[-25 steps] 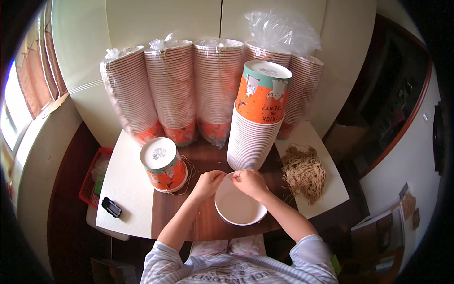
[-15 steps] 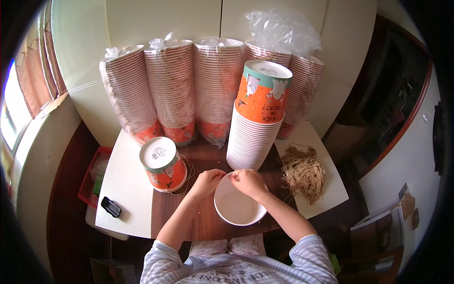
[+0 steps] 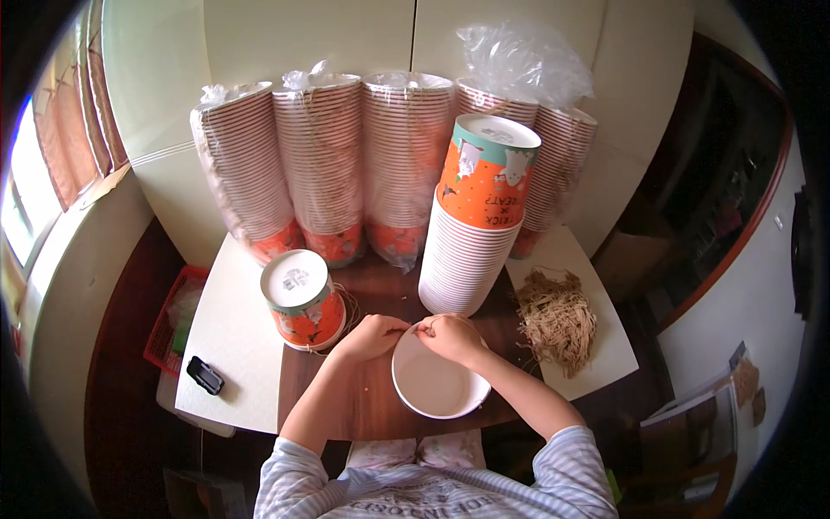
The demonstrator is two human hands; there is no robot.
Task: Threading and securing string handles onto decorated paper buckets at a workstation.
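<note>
A white-lined paper bucket (image 3: 437,385) sits at the table's front edge, its opening tilted up toward me. At its far left rim, my left hand (image 3: 373,336) is closed, the fingertips pinched together. Right beside it, my right hand (image 3: 450,336) is closed over the far rim, with fingers curled on the inside. A thin tan cord seems to pass by the right hand. What the left fingertips pinch is too small to make out. To the left stands an upside-down orange and green bucket (image 3: 303,303) with a tan cord around its base.
Just behind my hands rises a tall stack of nested buckets (image 3: 471,251). Several plastic-wrapped bucket stacks (image 3: 320,164) line the back. A bundle of tan cords (image 3: 558,320) lies right. A small black tray (image 3: 205,375) is at left, with a red basket (image 3: 164,337) beyond the table edge.
Both hands stay at the bucket's far rim, with only small finger shifts. The whole view has shifted slightly.
</note>
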